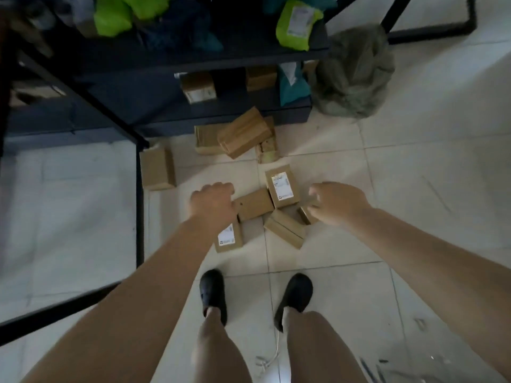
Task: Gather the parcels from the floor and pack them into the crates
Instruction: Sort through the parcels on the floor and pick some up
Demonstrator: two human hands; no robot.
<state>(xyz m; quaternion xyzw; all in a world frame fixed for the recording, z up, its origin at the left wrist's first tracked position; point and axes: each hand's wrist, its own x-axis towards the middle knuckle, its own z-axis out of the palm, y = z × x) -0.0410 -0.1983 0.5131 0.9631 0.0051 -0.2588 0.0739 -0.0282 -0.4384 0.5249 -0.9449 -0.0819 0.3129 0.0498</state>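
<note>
Parcels (282, 186) below left hand (213, 203) and right hand (336, 203), both outstretched.

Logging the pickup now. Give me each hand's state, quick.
Left hand: curled over the boxes, grip cannot be told.
Right hand: fingers closing on a small box, not lifted yet.

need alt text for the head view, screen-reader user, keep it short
Seen from above, a person's left hand and right hand reach down toward a cluster of small cardboard parcels scattered on a white tiled floor. More parcels lie by a dark metal shelf holding green and teal bags; the person's black shoes show below.
</note>
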